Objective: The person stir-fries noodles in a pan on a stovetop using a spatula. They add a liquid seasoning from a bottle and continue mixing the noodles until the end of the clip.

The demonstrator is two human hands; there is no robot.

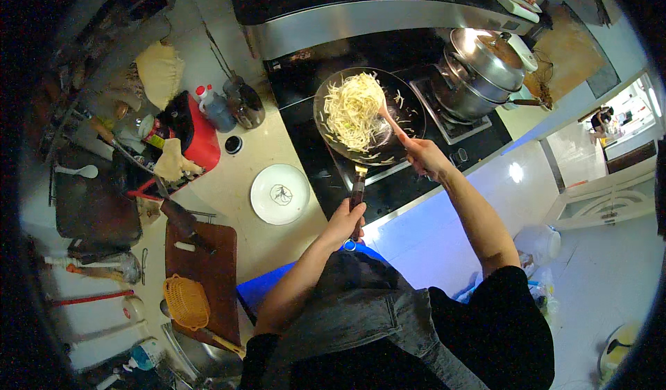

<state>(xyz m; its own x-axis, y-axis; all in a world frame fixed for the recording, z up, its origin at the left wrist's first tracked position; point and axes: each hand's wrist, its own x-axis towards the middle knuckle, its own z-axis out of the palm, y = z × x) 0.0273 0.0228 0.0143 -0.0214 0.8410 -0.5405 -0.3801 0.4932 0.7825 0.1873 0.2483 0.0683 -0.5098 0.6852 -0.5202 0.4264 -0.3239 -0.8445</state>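
Observation:
A dark frying pan (411, 109) sits on the near-left burner of a black gas hob (296, 125). My left hand (343, 223) is closed around its brown handle (358, 184). Inside, a heap of pale shredded strands (354, 112), possibly potato or bean sprouts, lies towards the pan's left side, with loose bits on the right. My right hand (429, 158) grips a pinkish-brown spatula or spoon (393, 122), whose head meets the heap's right edge. Left of the hob, a white plate (280, 194) with a dark drawing at its centre rests on the counter.
A lidded steel steamer pot (468, 83) stands on the right burner. Along the left are a red knife block or rack (200, 135), bottles (216, 109), a brown cutting board (208, 255) and a yellow basket (186, 301). A person (602, 119) is far off through the doorway.

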